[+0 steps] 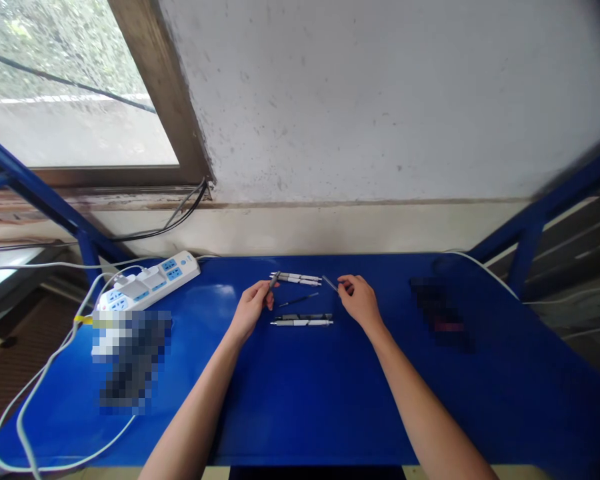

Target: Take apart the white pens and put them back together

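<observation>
My left hand point(255, 303) is closed, pinching a short dark grey pen part point(275, 279) between thumb and fingers. Across from it, my right hand point(357, 300) grips a slim clear pen tube point(331, 283) that slants up to the left. Between the hands a dark pen refill point(299, 300) lies on the blue tabletop point(300, 387). Behind the refill are white-and-grey pens point(303, 279), side by side and partly behind the left hand's pen part. Closer to me, a dark pen point(305, 317) lies alongside a white-and-grey pen point(303, 323).
A white power strip point(153, 281) with plugs in it sits at the back left, its white cable point(23, 427) looping over the table's left side. Blurred dark items lie at left and right. Blue frame bars point(530, 233) rise at both sides, with a wall behind.
</observation>
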Action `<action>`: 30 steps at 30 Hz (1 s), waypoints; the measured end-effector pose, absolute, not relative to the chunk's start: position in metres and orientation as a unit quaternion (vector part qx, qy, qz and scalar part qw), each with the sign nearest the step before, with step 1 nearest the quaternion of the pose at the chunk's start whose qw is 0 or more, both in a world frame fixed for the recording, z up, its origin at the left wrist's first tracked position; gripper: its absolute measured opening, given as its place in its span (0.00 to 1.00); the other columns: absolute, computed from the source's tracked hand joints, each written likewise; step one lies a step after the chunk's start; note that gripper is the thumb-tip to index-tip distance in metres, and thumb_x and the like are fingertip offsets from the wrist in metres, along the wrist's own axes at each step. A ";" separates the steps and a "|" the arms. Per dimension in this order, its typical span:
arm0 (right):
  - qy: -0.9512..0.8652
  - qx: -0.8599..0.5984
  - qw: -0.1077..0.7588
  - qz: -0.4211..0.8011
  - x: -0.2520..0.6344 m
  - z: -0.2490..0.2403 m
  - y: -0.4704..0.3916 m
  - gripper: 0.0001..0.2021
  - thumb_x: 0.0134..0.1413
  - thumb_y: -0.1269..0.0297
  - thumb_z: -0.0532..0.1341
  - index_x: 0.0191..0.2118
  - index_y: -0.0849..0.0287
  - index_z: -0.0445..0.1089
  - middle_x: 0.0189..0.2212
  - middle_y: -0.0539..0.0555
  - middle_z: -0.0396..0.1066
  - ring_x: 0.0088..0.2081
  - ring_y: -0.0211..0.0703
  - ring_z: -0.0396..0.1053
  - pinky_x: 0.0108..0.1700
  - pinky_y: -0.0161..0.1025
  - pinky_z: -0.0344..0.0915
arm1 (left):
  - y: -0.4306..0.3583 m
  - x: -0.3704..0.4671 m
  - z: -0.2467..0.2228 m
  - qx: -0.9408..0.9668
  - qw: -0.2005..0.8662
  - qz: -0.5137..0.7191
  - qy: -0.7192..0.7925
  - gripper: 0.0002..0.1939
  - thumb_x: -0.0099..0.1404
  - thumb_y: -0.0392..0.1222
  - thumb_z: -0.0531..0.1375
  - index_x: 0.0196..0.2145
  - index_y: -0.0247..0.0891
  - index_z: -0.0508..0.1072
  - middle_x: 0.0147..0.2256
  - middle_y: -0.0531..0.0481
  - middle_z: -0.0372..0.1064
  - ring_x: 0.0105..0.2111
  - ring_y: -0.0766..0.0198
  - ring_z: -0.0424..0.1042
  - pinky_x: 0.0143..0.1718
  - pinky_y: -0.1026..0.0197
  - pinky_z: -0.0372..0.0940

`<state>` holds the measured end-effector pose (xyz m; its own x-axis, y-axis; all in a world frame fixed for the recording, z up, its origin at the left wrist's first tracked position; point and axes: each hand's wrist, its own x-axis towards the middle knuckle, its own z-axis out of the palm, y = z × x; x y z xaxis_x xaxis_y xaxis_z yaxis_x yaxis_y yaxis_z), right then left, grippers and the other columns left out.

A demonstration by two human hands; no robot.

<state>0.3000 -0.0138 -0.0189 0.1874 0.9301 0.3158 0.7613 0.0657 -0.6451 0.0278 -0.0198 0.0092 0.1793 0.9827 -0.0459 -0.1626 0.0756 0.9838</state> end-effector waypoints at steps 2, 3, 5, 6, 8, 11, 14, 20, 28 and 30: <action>-0.630 -0.674 0.371 0.111 0.300 -0.019 -0.014 0.12 0.52 0.64 0.55 0.37 0.60 0.74 0.30 0.54 0.68 0.27 0.40 0.66 0.35 0.40 0.65 | -0.019 0.027 0.008 0.487 0.590 0.479 0.430 0.18 0.65 0.53 0.56 0.40 0.35 0.74 0.22 0.56 0.57 0.23 0.68 0.59 0.28 0.64 0.56; -0.630 -0.674 0.370 0.110 0.300 -0.019 -0.014 0.12 0.52 0.64 0.55 0.37 0.60 0.74 0.30 0.54 0.68 0.27 0.40 0.66 0.35 0.40 0.64 | -0.019 0.027 0.008 0.491 0.587 0.478 0.432 0.18 0.66 0.53 0.56 0.40 0.35 0.74 0.22 0.56 0.57 0.23 0.68 0.59 0.28 0.64 0.56; -0.629 -0.676 0.369 0.108 0.300 -0.018 -0.014 0.12 0.52 0.65 0.55 0.37 0.60 0.74 0.30 0.54 0.68 0.27 0.40 0.66 0.36 0.40 0.64 | -0.019 0.027 0.007 0.496 0.581 0.477 0.435 0.18 0.66 0.52 0.56 0.40 0.35 0.74 0.21 0.56 0.56 0.22 0.69 0.58 0.27 0.65 0.55; -0.629 -0.676 0.368 0.107 0.300 -0.018 -0.014 0.12 0.51 0.65 0.55 0.37 0.60 0.74 0.30 0.53 0.68 0.27 0.40 0.66 0.36 0.39 0.64 | -0.018 0.028 0.007 0.497 0.580 0.476 0.436 0.18 0.66 0.53 0.56 0.40 0.34 0.74 0.20 0.57 0.55 0.21 0.69 0.57 0.26 0.65 0.54; -0.628 -0.678 0.368 0.108 0.300 -0.017 -0.014 0.11 0.51 0.65 0.55 0.37 0.60 0.74 0.30 0.54 0.68 0.27 0.40 0.66 0.36 0.39 0.64 | -0.018 0.028 0.006 0.495 0.581 0.474 0.438 0.18 0.66 0.53 0.56 0.40 0.34 0.74 0.20 0.58 0.53 0.20 0.70 0.55 0.24 0.65 0.52; -0.628 -0.678 0.367 0.105 0.300 -0.017 -0.015 0.11 0.51 0.65 0.55 0.37 0.60 0.74 0.31 0.54 0.68 0.27 0.40 0.66 0.36 0.39 0.64 | -0.018 0.028 0.006 0.488 0.584 0.476 0.441 0.19 0.65 0.54 0.56 0.39 0.34 0.73 0.19 0.59 0.50 0.19 0.70 0.53 0.23 0.65 0.50; -0.629 -0.678 0.368 0.098 0.299 -0.017 -0.016 0.11 0.52 0.65 0.55 0.38 0.60 0.74 0.32 0.54 0.68 0.27 0.40 0.66 0.36 0.40 0.64 | -0.018 0.028 0.006 0.486 0.583 0.481 0.440 0.19 0.65 0.54 0.57 0.39 0.34 0.73 0.19 0.59 0.50 0.19 0.71 0.52 0.22 0.65 0.49; -0.639 -0.669 0.373 0.070 0.297 -0.015 -0.016 0.11 0.52 0.66 0.56 0.38 0.60 0.73 0.34 0.56 0.68 0.31 0.44 0.67 0.39 0.42 0.65 | -0.019 0.030 0.007 0.490 0.581 0.477 0.442 0.20 0.63 0.56 0.58 0.38 0.34 0.74 0.18 0.58 0.51 0.19 0.71 0.53 0.22 0.66 0.50; -0.735 -0.542 0.386 0.131 0.279 0.002 -0.026 0.12 0.60 0.67 0.53 0.44 0.56 0.72 0.38 0.56 0.68 0.33 0.41 0.68 0.41 0.39 0.66 | -0.019 0.034 0.007 0.465 0.598 0.484 0.438 0.22 0.62 0.60 0.58 0.28 0.36 0.68 0.16 0.61 0.45 0.15 0.74 0.46 0.18 0.67 0.44; -0.759 -0.515 0.364 0.160 0.274 0.001 -0.029 0.13 0.61 0.67 0.53 0.46 0.56 0.72 0.38 0.55 0.67 0.31 0.40 0.67 0.39 0.39 0.67 | -0.019 0.033 0.009 0.487 0.570 0.487 0.447 0.21 0.63 0.60 0.57 0.29 0.36 0.68 0.16 0.60 0.50 0.16 0.72 0.51 0.20 0.66 0.48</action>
